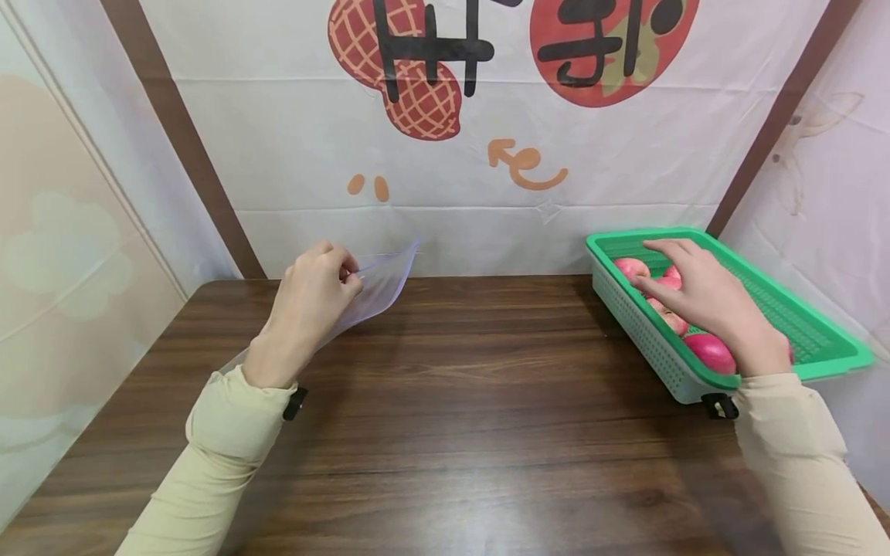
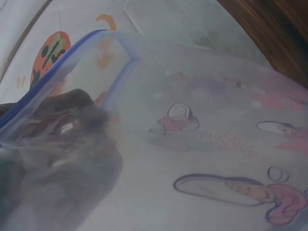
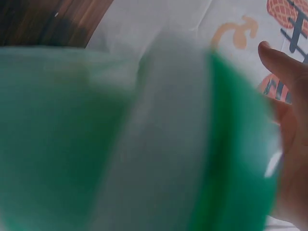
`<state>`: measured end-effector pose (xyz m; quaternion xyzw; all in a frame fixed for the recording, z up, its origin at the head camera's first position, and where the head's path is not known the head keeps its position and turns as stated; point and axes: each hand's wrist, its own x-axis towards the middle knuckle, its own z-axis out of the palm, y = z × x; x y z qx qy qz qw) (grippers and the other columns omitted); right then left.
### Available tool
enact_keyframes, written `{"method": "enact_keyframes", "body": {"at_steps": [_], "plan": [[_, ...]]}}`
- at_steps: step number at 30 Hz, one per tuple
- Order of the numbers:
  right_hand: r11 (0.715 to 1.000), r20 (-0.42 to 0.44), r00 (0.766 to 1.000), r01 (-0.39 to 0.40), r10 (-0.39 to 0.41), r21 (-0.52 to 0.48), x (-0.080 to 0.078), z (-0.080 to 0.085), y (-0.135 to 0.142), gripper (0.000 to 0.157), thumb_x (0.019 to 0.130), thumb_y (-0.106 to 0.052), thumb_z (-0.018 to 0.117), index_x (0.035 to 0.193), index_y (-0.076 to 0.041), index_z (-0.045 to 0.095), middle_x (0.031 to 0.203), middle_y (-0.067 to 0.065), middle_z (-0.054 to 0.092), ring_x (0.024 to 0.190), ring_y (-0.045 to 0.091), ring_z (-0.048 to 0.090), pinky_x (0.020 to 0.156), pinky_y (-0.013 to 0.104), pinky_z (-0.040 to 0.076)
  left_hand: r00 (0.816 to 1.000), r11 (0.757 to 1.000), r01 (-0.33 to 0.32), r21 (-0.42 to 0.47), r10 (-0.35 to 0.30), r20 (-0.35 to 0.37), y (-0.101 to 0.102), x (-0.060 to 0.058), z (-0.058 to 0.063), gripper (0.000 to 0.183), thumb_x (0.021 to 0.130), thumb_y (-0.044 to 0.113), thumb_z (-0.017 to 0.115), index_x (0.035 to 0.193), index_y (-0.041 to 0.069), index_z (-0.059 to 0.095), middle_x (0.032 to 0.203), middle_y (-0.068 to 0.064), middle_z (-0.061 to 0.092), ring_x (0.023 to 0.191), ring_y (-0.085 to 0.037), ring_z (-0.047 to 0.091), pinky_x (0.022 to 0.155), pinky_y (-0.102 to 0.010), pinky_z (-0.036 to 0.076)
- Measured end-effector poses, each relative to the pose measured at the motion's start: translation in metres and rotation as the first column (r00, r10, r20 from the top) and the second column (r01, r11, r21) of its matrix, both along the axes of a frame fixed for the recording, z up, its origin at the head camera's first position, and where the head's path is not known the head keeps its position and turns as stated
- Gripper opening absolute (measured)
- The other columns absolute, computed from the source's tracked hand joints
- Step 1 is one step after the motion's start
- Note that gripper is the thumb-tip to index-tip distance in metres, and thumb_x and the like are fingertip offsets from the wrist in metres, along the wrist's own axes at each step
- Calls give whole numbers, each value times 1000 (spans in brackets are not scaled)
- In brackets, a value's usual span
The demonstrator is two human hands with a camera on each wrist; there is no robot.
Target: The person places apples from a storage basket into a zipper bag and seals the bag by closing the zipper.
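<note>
One clear plastic bag [image 1: 382, 287], likely floppy, rim-hold best: left hand [image 1: 306, 293] pinching it, right hand [image 1: 712, 297], fingers apart, over green plastic basket [image 1: 636, 328].

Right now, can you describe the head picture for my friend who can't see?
A left hand has a clear plastic bag in its grip; the right hand hovers over a green basket of pink fruit on a wooden table.

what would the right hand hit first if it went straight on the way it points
Likely the white printed backdrop, behind the green basket; depth is unclear, so the right hand might catch the basket first.
</note>
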<state>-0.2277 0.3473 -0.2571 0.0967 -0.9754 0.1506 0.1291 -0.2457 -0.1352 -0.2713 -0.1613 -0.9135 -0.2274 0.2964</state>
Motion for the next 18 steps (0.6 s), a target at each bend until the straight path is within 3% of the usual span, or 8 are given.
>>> {"method": "enact_keyframes", "body": {"at_steps": [9,18], "plan": [[999,51,999,-10,8,44,7,-13,38,69,92,-41,67,143,1,46,140,27,47,128,46,40,99,66,38,1000,1000,3,7,-3,10,2,1,-5,17,77,-2,54,83,-2,70,83,-15,61,73,-34,60,67,-48,51],[994,103,995,-26,15,108,7,-34,66,75,86,-33,75,141,8,45,132,38,47,121,54,45,94,70,39,999,1000,19,22,-20,40,3,0,-7,17,78,-1,55,84,-1,71,84,-14,63,74,-32,61,68,-47,52]]}}
